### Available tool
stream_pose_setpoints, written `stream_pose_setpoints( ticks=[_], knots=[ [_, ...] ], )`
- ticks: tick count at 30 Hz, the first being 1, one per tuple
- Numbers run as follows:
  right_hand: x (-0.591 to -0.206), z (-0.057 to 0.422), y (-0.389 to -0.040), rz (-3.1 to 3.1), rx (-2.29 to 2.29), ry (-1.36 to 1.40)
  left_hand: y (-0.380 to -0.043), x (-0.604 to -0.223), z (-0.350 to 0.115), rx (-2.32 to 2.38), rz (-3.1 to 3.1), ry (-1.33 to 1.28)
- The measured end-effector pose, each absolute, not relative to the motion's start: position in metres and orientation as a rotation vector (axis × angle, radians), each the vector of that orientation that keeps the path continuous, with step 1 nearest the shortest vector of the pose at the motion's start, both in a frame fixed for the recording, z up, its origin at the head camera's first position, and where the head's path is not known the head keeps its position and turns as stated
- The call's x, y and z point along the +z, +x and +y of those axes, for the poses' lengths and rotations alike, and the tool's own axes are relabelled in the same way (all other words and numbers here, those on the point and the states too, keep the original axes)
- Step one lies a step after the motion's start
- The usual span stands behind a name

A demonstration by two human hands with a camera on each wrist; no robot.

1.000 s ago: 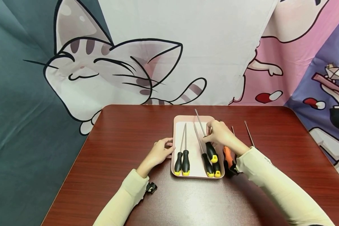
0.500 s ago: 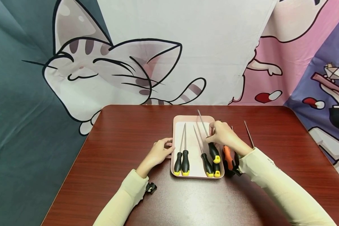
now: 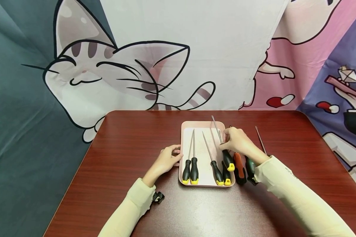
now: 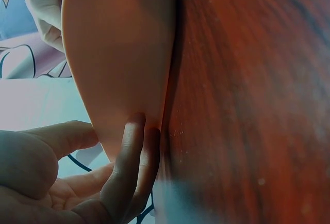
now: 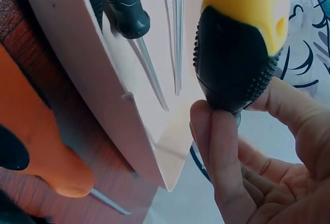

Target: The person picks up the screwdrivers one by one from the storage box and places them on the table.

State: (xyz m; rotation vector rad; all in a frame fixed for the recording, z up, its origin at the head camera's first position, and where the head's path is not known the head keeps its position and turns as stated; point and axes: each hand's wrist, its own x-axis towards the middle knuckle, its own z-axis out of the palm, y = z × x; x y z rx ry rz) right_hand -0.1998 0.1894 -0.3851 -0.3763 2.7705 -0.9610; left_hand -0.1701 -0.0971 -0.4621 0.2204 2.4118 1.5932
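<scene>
My right hand point(image 3: 238, 141) pinches a black screwdriver with a yellow-capped end point(image 3: 227, 158) near the top of its handle. That screwdriver is over the right rim of a pale pink tray point(image 3: 204, 164), its shaft pointing away. In the right wrist view its handle point(image 5: 234, 53) hangs above the tray wall. My left hand point(image 3: 166, 160) holds the tray's left edge; in the left wrist view the thumb is at the rim and the fingers point(image 4: 129, 149) lie against the outer wall. Two screwdrivers point(image 3: 194, 169) lie at the tray's left, two more point(image 3: 217, 172) at its right.
Right of the tray lie an orange and black screwdriver point(image 3: 239, 164) and a dark-handled one point(image 3: 250, 168). Another shaft point(image 3: 261, 140) shows beyond the right forearm, its handle hidden. All rest on a reddish-brown table point(image 3: 130, 138) before a cartoon cloth point(image 3: 225, 59).
My right hand has moved right with the screwdriver, from over the tray's right part to its right rim. The left hand stays at the tray's edge.
</scene>
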Motion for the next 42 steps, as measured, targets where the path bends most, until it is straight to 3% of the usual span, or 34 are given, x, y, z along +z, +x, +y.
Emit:
stream_pose_setpoints(
  ticks=[42],
  knots=[
    [-0.387, 0.235, -0.189, 2.689, -1.052, -0.251, -0.170, -0.464, -0.097, 1.582, 2.417, 0.265]
  ],
)
